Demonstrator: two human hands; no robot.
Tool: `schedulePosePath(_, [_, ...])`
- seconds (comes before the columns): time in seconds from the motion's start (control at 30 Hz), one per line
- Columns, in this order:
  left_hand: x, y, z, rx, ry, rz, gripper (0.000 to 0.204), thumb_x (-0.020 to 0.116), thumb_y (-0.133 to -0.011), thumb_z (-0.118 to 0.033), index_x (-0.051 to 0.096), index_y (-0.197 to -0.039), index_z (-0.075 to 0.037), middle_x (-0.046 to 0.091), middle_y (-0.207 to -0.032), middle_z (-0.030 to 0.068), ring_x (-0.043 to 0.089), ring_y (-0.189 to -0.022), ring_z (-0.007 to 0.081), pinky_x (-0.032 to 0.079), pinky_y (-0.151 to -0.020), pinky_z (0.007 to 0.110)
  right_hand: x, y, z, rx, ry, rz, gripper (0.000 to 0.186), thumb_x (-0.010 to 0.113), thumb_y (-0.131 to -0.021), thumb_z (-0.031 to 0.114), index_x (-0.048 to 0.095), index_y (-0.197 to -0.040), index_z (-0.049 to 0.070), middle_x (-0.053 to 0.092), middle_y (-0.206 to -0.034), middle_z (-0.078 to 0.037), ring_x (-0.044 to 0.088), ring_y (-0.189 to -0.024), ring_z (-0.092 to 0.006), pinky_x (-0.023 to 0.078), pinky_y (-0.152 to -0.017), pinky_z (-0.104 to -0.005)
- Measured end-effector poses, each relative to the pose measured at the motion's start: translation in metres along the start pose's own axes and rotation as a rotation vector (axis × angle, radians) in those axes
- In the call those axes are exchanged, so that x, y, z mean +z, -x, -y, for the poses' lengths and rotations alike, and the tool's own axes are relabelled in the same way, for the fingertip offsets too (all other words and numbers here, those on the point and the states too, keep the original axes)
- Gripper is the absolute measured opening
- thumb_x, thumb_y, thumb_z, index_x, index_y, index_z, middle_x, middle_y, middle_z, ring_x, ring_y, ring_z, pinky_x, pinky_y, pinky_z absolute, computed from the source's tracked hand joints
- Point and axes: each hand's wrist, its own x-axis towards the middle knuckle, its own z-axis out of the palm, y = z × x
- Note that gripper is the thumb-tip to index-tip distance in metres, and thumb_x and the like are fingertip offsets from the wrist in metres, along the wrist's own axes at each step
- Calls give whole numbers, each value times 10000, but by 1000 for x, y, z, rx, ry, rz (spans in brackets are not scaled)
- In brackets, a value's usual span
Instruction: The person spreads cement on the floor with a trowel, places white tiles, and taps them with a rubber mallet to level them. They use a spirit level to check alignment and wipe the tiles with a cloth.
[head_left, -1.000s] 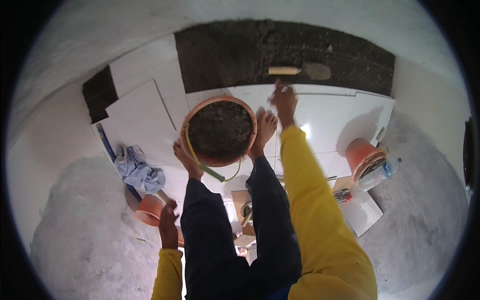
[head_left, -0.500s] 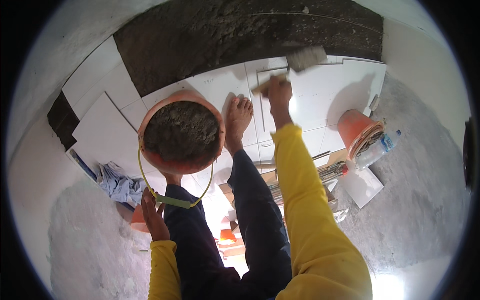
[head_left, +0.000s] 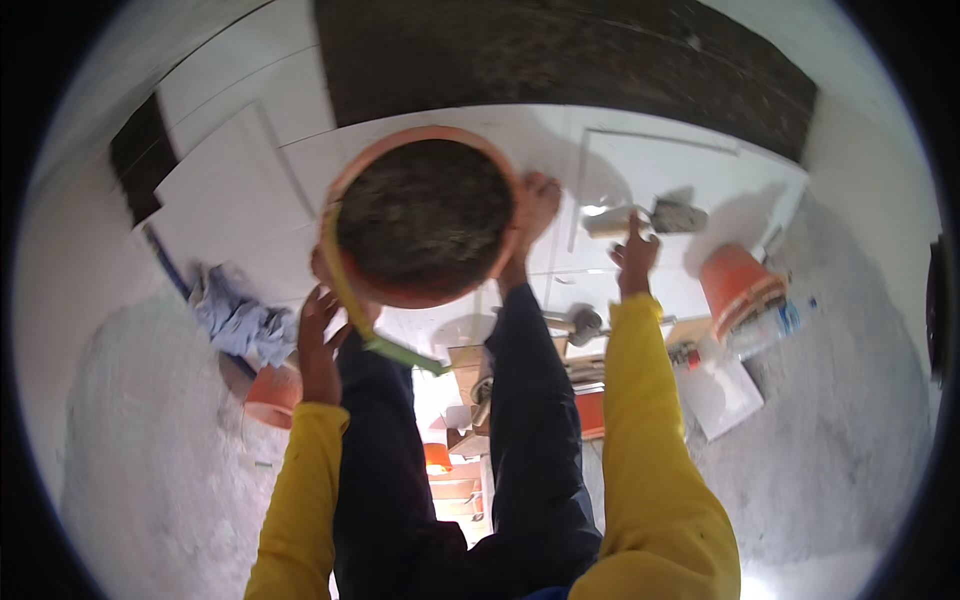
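An orange bucket (head_left: 340, 262) filled with dark, crumbly mortar (head_left: 425, 220) stands over the tiles near my feet. Its yellow handle with a green grip (head_left: 405, 355) hangs over the near side. At the bucket's lower left, my left hand (head_left: 320, 330) is beside the handle, fingers apart and slightly blurred. A trowel lies on the white tiles, its grey blade (head_left: 680, 217) pointing right and its pale handle (head_left: 608, 229) to the left. Over the trowel's neck is my right hand (head_left: 636, 257), index finger stretched out, not wrapped around the tool.
Dark bare mortar bed (head_left: 560, 60) runs along the far side. A loose white tile (head_left: 235, 170) lies at left, near a bluish cloth (head_left: 240, 310). At right stand an orange bucket (head_left: 735, 285) and a plastic bottle (head_left: 770, 328). A mallet (head_left: 583, 325) lies near my legs.
My right hand has brought the trowel down from the far edge onto the tiles and loosened its grip. The view has shifted, and the bucket's handle has swung.
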Motion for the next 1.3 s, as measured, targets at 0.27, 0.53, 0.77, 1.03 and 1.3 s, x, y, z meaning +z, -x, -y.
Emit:
schedulePosePath(0.27, [1, -23, 12, -173, 392, -3, 663, 424, -1113, -577, 491, -1582, -113, 572, -1508, 119, 553, -1402, 258, 413, -1146, 447, -7, 356, 95, -552, 462, 1081, 362, 622, -1082, 295, 655, -1299, 7, 719, -962, -109, 686, -856, -223, 536, -803, -373])
schedulePosePath(0.53, [-45, -47, 29, -252, 619, 119, 722, 396, -1100, -655, 436, -1622, -158, 560, -1519, 139, 549, -1376, 313, 398, -1163, 487, -15, 477, 113, -753, 659, 872, 375, 733, -1006, 392, 643, -1039, 29, 673, -761, -167, 689, -739, -405, 507, -697, -467])
schedulePosePath(0.77, [-72, -85, -6, -290, 582, 211, 842, 319, -1076, -753, 361, -1680, -167, 515, -1612, 102, 517, -1431, 296, 368, -1204, 501, -108, 566, 189, -512, 684, 954, 370, 743, -1018, 405, 672, -981, 44, 663, -701, -150, 679, -627, -302, 517, -631, -436])
schedulePosePath(1.03, [5, -81, -34, -246, 779, 386, 832, 306, -1104, -713, 330, -1685, -118, 450, -1672, 116, 438, -1520, 297, 316, -1264, 457, -221, 482, 296, -737, 441, 1008, 314, 875, -925, 216, 651, -810, 27, 557, -625, -21, 480, -543, -99, 358, -523, -307])
schedulePosePath(1.3, [135, -99, -140, 14, 832, 436, 840, 318, -1092, -732, 334, -1681, -133, 437, -1672, 104, 424, -1523, 294, 311, -1268, 459, -71, 374, 261, -834, 245, 820, 416, 791, -999, 293, 543, -815, 15, 521, -618, -62, 495, -595, -94, 437, -560, -333])
